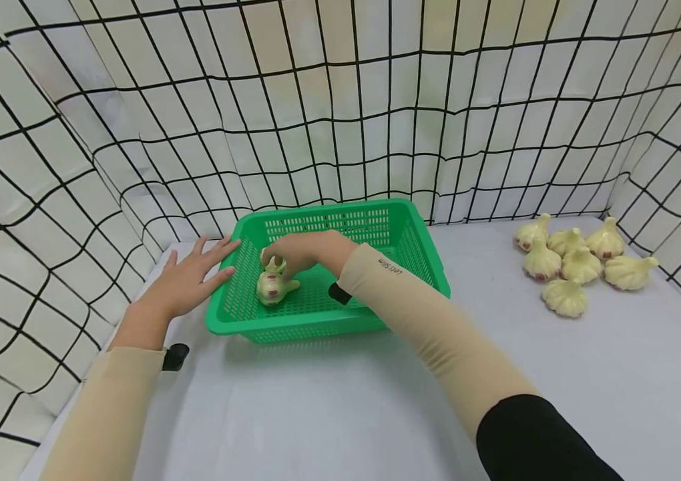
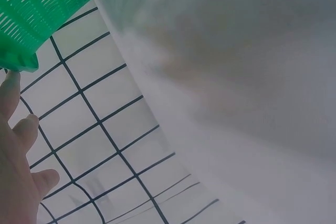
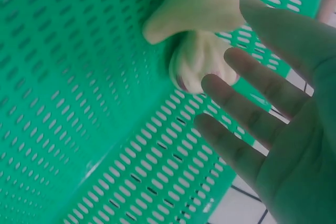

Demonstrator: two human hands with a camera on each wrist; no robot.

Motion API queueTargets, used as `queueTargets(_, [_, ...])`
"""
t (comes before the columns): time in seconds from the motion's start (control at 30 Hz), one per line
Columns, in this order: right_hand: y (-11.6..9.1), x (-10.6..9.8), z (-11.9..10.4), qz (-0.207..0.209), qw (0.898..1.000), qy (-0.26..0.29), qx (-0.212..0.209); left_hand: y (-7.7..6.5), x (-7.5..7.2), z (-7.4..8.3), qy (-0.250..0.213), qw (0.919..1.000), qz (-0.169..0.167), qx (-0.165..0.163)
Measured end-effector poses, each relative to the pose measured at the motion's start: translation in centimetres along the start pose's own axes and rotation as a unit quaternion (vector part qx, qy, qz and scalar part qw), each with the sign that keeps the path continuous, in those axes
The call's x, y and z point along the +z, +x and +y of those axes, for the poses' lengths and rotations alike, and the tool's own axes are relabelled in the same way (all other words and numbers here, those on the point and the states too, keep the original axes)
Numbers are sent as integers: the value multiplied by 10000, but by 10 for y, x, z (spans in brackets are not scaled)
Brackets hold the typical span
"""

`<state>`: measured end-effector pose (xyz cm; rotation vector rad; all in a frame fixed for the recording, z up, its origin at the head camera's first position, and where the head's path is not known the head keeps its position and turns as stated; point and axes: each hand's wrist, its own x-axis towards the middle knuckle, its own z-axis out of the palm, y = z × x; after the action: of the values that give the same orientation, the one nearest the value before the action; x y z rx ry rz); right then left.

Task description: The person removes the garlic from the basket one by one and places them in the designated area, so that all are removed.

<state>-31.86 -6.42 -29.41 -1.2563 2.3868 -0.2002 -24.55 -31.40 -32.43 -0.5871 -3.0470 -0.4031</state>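
Inside the green plastic basket [image 1: 310,324], my right hand [image 1: 301,252] reaches down over the left end. Two garlic bulbs lie there: one garlic bulb [image 1: 271,289] shows whole in the head view, while a second garlic bulb [image 3: 197,64] is partly covered by my fingers. In the right wrist view my fingers spread loosely, thumb tip overlapping the nearer bulb and the other fingertips close to the further one; nothing is gripped. My left hand [image 1: 181,280], fingers extended, touches the basket's left rim from outside.
Several more garlic bulbs [image 1: 581,264] sit grouped on the white tabletop [image 1: 328,407] at the right. Black wire mesh [image 1: 376,113] with white sheeting behind it encloses the table at the back, left and right.
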Motion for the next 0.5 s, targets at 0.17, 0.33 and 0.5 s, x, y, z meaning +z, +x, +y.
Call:
queueTargets(0.17, [9, 6, -6, -176, 9995, -233, 123, 0, 0, 0, 22, 10000, -31, -35])
queueTargets(0.33, [12, 8, -10, -181, 9991, -349, 163, 0, 0, 2, 18, 10000, 7, -39])
queueTargets(0.5, [12, 9, -10, -147, 9994, -241, 182, 0, -2, 3, 19, 10000, -26, -46])
